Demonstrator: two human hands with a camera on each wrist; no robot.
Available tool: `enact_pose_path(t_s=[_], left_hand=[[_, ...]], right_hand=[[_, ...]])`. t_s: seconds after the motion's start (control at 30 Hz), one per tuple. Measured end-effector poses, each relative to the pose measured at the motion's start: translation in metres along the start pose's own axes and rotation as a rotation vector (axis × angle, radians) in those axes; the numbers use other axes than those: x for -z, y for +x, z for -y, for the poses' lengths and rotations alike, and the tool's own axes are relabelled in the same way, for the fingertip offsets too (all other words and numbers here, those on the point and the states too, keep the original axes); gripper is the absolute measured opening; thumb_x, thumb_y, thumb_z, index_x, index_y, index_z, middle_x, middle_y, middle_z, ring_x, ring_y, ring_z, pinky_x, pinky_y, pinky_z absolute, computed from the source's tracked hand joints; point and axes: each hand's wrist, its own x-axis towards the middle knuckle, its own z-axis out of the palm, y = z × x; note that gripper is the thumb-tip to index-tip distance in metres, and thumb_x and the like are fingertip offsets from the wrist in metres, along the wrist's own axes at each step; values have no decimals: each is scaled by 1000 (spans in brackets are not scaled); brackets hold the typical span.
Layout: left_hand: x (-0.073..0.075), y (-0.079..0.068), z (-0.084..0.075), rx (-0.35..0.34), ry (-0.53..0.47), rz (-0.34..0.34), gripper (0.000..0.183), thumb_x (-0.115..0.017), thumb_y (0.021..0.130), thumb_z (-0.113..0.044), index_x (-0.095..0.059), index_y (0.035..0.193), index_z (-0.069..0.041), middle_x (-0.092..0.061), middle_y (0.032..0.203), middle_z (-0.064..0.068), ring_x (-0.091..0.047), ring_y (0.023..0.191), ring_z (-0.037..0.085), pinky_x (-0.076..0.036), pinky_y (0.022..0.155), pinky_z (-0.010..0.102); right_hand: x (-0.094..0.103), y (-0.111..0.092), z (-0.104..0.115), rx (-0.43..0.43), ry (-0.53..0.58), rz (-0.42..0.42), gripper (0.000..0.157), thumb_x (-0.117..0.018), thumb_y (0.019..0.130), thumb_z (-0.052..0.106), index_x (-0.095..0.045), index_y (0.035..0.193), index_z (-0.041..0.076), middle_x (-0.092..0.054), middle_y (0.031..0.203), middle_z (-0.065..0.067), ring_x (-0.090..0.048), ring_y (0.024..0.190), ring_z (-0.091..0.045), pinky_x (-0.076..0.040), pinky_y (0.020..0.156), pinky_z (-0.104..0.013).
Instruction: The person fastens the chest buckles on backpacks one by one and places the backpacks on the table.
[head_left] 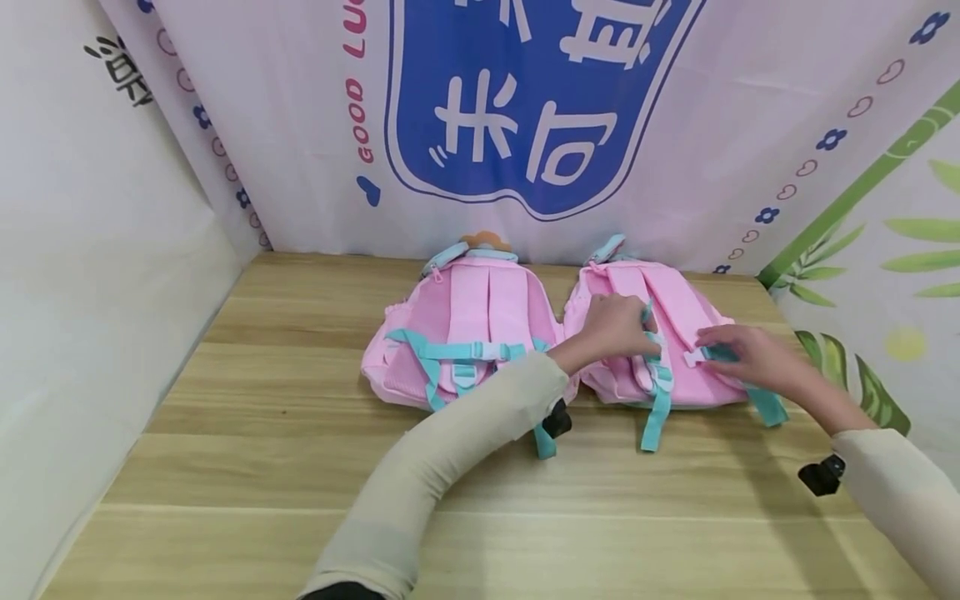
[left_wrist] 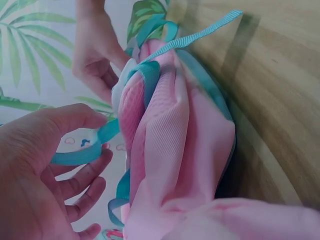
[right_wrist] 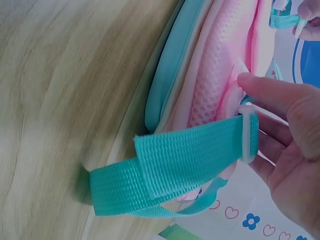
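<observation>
Two pink backpacks with teal webbing lie side by side, shoulder straps facing up. Over the right backpack (head_left: 678,292), my left hand (head_left: 618,325) pinches a teal strap (left_wrist: 82,155). In the left wrist view that strap loops between thumb and fingers, the other fingers loosely bent. My right hand (head_left: 757,362) holds a white plastic buckle (head_left: 696,357) at the right shoulder strap. From the right wrist view, its thumb lies by the pink strap edge, fingers behind a white slider (right_wrist: 248,132) with wide teal webbing (right_wrist: 190,155) hanging from it.
Close on the left lies the other backpack (head_left: 408,371), its teal chest strap (head_left: 450,351) buckled across; my left forearm passes over its front edge. Both stand on a wooden table (head_left: 300,467) against a printed cloth backdrop (head_left: 300,150). Teal strap ends (head_left: 655,425) trail onto the wood.
</observation>
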Motion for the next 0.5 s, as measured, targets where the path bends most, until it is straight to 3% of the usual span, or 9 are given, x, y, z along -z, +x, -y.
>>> enact_pose_path(t_s=[0.2,0.4,0.5], left_hand=[[0,0,7,-20,-46,10,20,-84,82,-41,-79,95,-26,-67,74,-16,-56,73,3,-38,77,24],[-7,1,3,23,-100,-15,22,-83,83,-43,-79,97,-26,-66,72,-16,-55,67,2,-37,75,19],[-13,3,-2,-4,-133,-37,24,-81,84,-44,-79,99,-26,-65,73,-18,-55,65,1,-38,72,16]], right_hand=[[-5,2,4,-35,9,-34,34,-79,88,8,-72,121,2,-71,121,-24,-68,109,-45,-54,89,-61],[-5,1,8,-50,86,-64,35,-74,94,15,-69,126,2,-69,123,-28,-63,113,-54,-53,90,-64],[-1,-5,9,-74,95,-94,34,-74,94,16,-71,125,3,-71,118,-27,-67,108,-48,-60,84,-47]])
